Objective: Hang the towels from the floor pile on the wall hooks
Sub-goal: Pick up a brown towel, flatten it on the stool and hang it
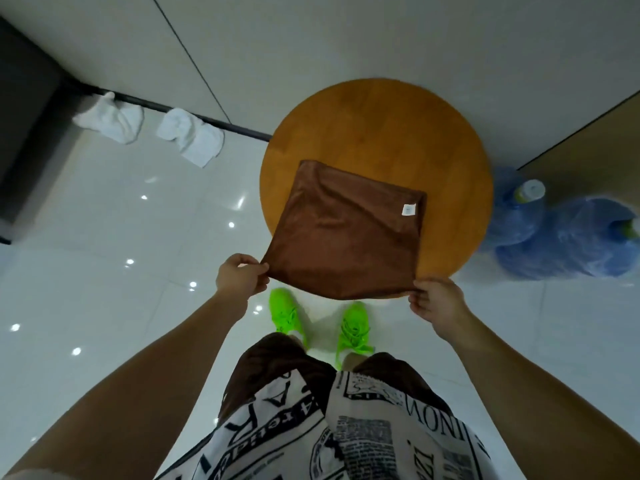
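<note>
Towel (341,233) is brown and lies spread out on the round wooden table (381,133), with its near edge lifted off the table in your hands. Your left hand (240,278) pinches the near left corner and your right hand (437,301) pinches the near right corner, and a small white tag (408,209) shows at the far right corner. Two white towels (188,136) lie on the shiny floor (104,254) by the wall, well apart from you, two blue bottles (561,233) stand right of the table, and your green shoes (320,323) are just below the towel.
</note>
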